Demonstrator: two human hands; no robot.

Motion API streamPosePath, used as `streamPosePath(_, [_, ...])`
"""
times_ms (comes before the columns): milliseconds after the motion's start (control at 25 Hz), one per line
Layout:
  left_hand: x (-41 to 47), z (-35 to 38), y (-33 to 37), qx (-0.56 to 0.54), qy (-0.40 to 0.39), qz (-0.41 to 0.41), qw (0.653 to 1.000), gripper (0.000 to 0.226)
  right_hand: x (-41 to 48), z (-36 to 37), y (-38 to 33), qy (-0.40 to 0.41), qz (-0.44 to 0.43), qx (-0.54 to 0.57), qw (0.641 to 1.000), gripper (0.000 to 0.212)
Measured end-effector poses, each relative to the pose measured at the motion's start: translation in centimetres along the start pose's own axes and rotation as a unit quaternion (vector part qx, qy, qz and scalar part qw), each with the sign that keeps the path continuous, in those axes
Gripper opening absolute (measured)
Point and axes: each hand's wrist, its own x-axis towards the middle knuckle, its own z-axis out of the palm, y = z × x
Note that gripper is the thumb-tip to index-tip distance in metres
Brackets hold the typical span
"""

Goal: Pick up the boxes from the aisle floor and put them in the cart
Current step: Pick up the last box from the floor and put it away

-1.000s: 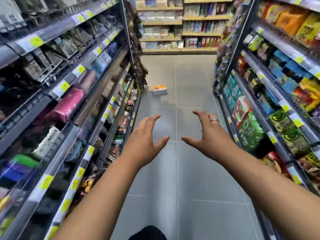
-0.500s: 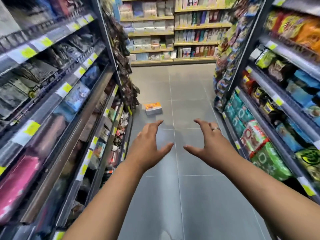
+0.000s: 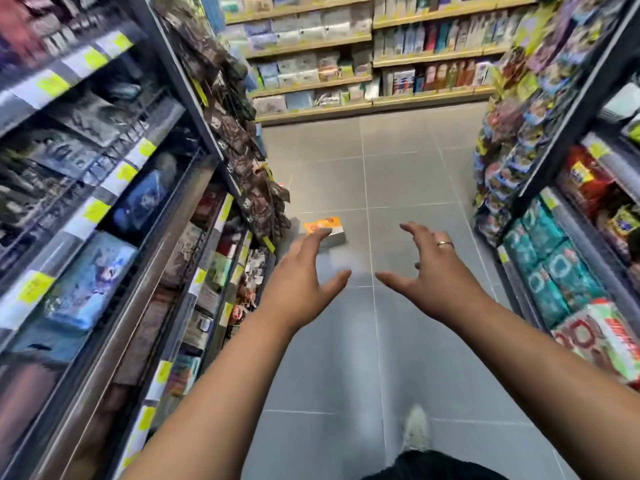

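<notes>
A: Floor?
B: Matte grey square tiles point(image 3: 408, 174), thin grout lines.
A: Hands?
B: Your left hand point(image 3: 301, 282) and right hand point(image 3: 433, 275) are spread wide, holding nothing.
A: Box?
B: Small rectangular box point(image 3: 325, 228), orange top, flat on the floor beyond your left fingertips.

The person wears a thin ring point(image 3: 445, 243) on the right hand point(image 3: 434, 271), a pale shoe point(image 3: 415, 429) and dark trousers point(image 3: 429, 467).

Your one head camera looks forward and down along the aisle floor point(image 3: 408, 178), from well behind and above the box point(image 3: 327, 225).
</notes>
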Motion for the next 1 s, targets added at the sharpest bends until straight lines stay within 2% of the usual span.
streamPosePath(280, [14.5,-0.3,-3.9,-0.011,0.028,-0.081,0.996,0.068,18.5,-1.2,-1.1,-0.059,-0.033,-0.01,0.998,0.082])
streamPosePath(480, [25.2,-0.1,-10.9,-0.006,0.014,-0.109,0.994,0.069,31.3,1.6,-2.6,-0.094,-0.015,0.004,0.995,0.081])
streamPosePath(800, [45.5,-0.5,-19.7,-0.025,-0.047,-0.079,0.995,0.07,51.8,6.6,-6.8,-0.106,0.01,0.016,0.994,0.081])
streamPosePath(1000, [56.2,1.1,-24.2,-0.037,-0.058,-0.096,0.993,0.075,63.7,8.2,-7.6,-0.119,0.03,0.017,0.992,0.082])
